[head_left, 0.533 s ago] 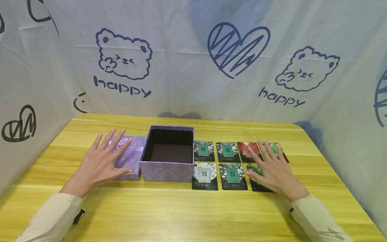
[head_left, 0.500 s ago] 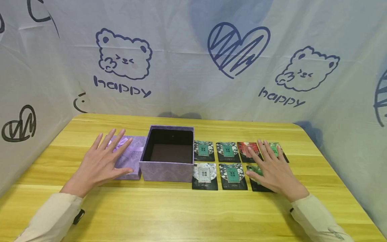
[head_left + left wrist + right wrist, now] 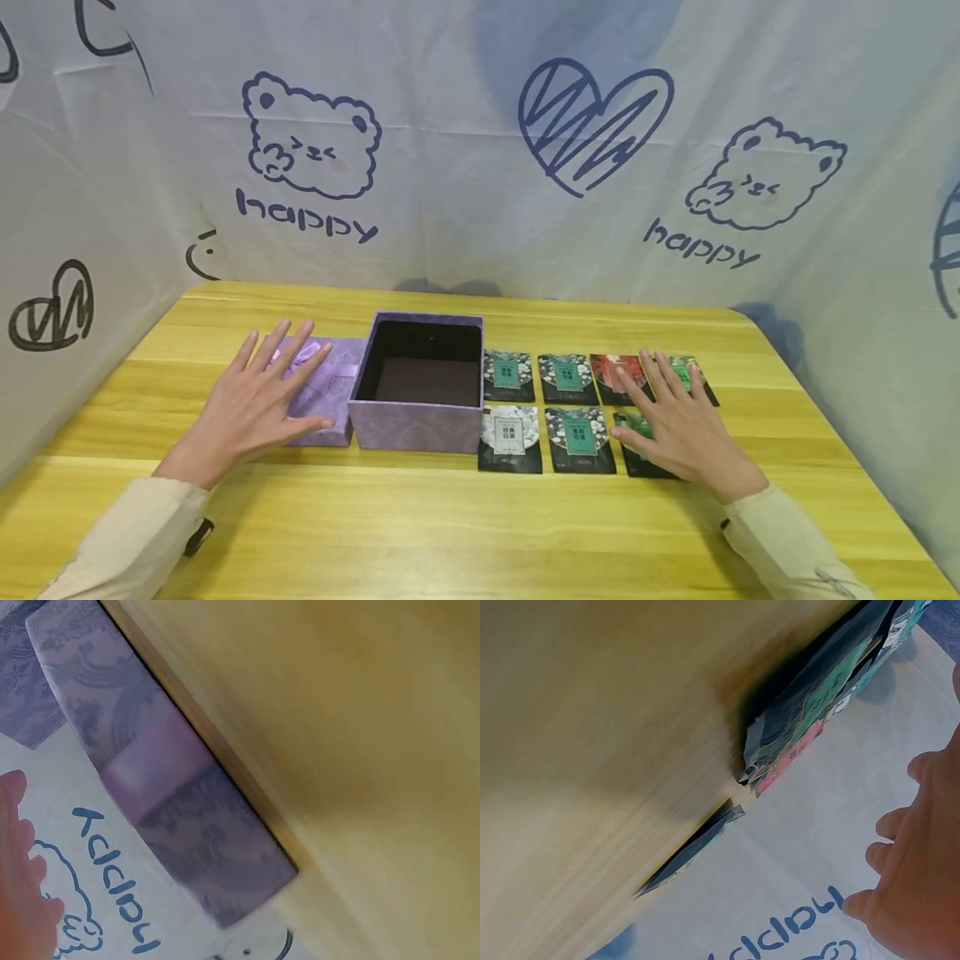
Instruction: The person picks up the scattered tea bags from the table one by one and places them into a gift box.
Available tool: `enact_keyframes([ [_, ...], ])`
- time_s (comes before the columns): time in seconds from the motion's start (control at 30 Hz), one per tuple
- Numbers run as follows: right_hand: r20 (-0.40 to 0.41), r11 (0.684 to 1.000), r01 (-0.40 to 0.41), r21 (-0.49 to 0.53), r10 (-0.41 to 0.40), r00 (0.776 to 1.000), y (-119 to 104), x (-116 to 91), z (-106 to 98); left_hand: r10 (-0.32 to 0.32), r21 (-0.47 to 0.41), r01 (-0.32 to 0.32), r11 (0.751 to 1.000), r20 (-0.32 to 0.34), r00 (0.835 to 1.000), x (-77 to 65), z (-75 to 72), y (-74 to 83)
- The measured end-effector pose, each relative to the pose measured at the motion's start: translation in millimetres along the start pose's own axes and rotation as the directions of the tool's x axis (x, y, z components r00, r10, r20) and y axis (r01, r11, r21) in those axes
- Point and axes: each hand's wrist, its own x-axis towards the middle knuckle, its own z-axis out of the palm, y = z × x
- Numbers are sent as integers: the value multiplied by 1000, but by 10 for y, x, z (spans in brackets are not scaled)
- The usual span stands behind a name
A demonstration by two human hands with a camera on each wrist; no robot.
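With fingers spread and straight, my left hand (image 3: 251,404) hovers over a purple patterned box lid (image 3: 333,404) that has a lilac ribbon (image 3: 341,371) and bow. It holds nothing; a gap shows between the hand and the lid (image 3: 82,682) in the left wrist view. Right of the lid stands the matching purple box (image 3: 416,427), uncovered, its dark inside bare. My right hand (image 3: 690,429), fingers also spread, is above the right end of two rows of flat tea sachets (image 3: 581,442). It partly hides a red sachet (image 3: 611,379) and green ones (image 3: 637,425).
All of this lies on a yellow wood-grain table (image 3: 420,533). A white cloth (image 3: 465,225) with drawn bears, hearts and "happy" lettering hangs behind and at both sides. A white-flowered sachet (image 3: 510,437) lies against the box's right side.
The head view has shifted by a very small amount. Both hands, the box, the lid and the sachets keep their places.
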Motion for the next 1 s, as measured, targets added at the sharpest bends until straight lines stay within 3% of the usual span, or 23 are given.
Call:
enact_keyframes([
  [0.17, 30, 999, -17, 37, 16, 999, 1, 2, -12, -94, -157, 105, 982, 80, 992, 19, -67, 130],
  [0.23, 53, 998, -23, 62, 20, 998, 2, 3, -9, -145, -242, 171, 955, 121, 982, 39, -112, 201],
  [0.3, 75, 996, -22, 85, 15, 997, 3, 2, -2, -200, -347, 246, 905, 163, 966, 66, -157, 273],
  [0.4, 94, 993, -12, 120, 1, 996, 0, -2, 8, -282, -512, 367, 777, 239, 929, 104, -223, 361],
  [0.53, 93, 986, -5, 165, -10, 996, -10, -5, 6, -341, -685, 461, 565, 315, 886, 148, -275, 439],
  [0.63, 90, 977, -15, 215, -4, 996, -12, 1, 1, -340, -779, 470, 415, 346, 874, 170, -271, 494],
  [0.73, 78, 956, -40, 292, 18, 997, -7, 21, -9, -328, -856, 444, 265, 353, 876, 183, -231, 565],
  [0.87, 55, 910, -79, 407, 62, 997, 36, 64, -37, -329, -894, 431, 121, 374, 867, 198, -164, 671],
  [0.9, 55, 897, -91, 433, 75, 996, 60, 77, -47, -332, -895, 435, 99, 382, 862, 203, -150, 694],
  [1.0, 74, 860, -138, 492, 117, 990, 166, 116, -62, -357, -889, 451, 81, 397, 846, 218, -118, 749],
])
